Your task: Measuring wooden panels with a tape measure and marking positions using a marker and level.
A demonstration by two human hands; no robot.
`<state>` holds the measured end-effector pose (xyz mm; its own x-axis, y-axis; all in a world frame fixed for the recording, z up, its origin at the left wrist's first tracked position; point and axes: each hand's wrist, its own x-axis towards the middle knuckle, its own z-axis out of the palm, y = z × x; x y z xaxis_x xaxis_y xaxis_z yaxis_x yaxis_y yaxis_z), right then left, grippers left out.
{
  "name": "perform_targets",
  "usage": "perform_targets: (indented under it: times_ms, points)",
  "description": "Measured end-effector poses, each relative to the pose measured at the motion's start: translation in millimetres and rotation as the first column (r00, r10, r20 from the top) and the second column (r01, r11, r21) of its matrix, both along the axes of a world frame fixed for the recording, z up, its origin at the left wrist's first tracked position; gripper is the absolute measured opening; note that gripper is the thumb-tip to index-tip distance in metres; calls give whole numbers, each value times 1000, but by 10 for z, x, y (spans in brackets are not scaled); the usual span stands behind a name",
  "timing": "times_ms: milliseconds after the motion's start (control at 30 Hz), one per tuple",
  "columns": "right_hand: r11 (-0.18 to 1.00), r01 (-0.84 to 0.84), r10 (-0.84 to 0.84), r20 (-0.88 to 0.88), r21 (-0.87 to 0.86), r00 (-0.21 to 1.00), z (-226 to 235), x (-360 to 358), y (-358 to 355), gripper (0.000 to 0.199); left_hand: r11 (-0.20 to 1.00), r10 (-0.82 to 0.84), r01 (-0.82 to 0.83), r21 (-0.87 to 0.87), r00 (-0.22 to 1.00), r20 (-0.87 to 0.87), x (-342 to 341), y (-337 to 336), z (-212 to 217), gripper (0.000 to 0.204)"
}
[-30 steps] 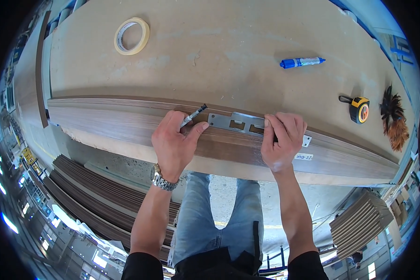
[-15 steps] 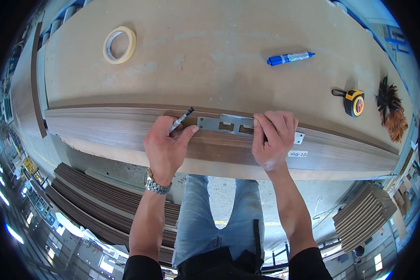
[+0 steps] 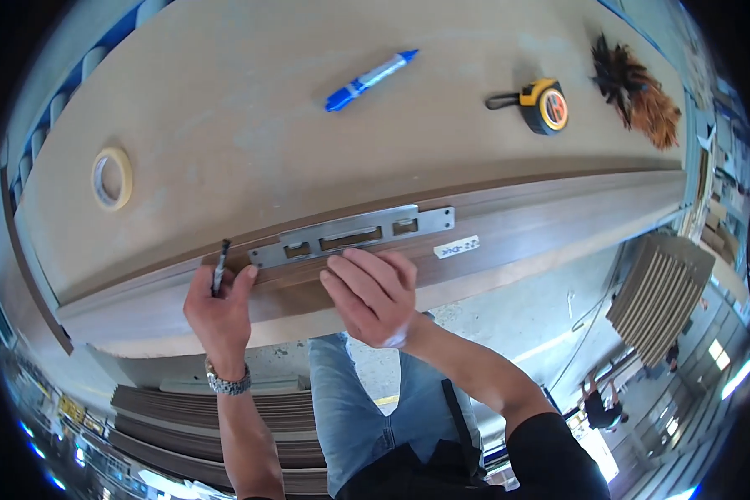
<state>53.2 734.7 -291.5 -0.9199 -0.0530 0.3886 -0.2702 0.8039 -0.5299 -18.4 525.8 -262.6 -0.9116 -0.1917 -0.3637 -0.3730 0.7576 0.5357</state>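
Note:
A grey metal strike plate (image 3: 350, 223) with cut-out openings and screw holes lies along the brown wood-grain profile (image 3: 550, 202). My left hand (image 3: 218, 312) is closed around a slim grey-and-black pen-like tool (image 3: 220, 271), dark end pointing up. Its thumb tip is beside the plate's left end. My right hand (image 3: 373, 296) is at the plate's lower edge, below the middle opening. Its fingers are curled together, and whatever is between them is hidden. A white label (image 3: 457, 247) with handwriting sticks to the profile, right of the hand.
On the tan board (image 3: 225, 167) lie a masking tape roll (image 3: 123, 178), a blue marker (image 3: 370, 81), a yellow-and-black tape measure (image 3: 545, 106) and a feather-like brown duster (image 3: 642, 92). Stacked dark profiles (image 3: 225, 421) are below left, more (image 3: 662, 292) at right. Another person (image 3: 602, 408) is in the background.
My view has swung right, so things on the board appear farther left. My right hand has left the plate's right part and come in below its middle. The pen-like tool stays in my left hand.

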Motion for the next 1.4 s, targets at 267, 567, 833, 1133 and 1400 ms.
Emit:
perform_targets:
  times_ms: [267, 567, 833, 1133, 1400]
  points:
    - [991, -131, 128, 139, 14, 982, -65, -161, 132, 25, 999, -40, 40, 23, 999, -16, 21, 20, -41, 36]
    - [996, -30, 46, 189, -89, 981, -126, -202, 98, 36, 999, -44, 44, -12, 999, 12, -4, 62, 30, 36]
    - [984, -33, 62, 164, -172, 984, -155, -290, 107, 38, 999, -52, 52, -11, 999, 1, 4, 35, 0, 34]
    - [981, -82, 109, 148, -177, 983, -181, -325, 155, 38, 999, -36, 36, 15, 999, 22, 18, 25, -17, 33]
    - [985, -82, 104, 140, -153, 985, -172, -348, 122, 32, 998, -62, 63, -21, 997, 39, 6, -16, 13, 36]
